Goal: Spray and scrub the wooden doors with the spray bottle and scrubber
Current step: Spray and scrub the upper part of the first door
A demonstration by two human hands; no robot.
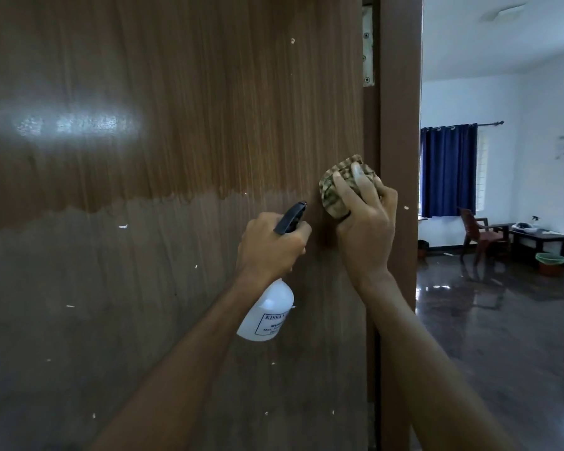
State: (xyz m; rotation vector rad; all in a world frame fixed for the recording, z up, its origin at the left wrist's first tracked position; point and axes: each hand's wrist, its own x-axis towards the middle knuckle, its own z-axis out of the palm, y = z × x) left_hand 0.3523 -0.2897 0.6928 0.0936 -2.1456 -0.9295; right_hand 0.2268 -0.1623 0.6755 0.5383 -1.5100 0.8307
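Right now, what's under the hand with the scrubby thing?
The right hand presses a woven scrubber against the wooden door. The patch of door beneath the scrubber is covered, so its state can't be seen.

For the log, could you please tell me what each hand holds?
Left hand: closed on the spray bottle.
Right hand: closed on the scrubber.
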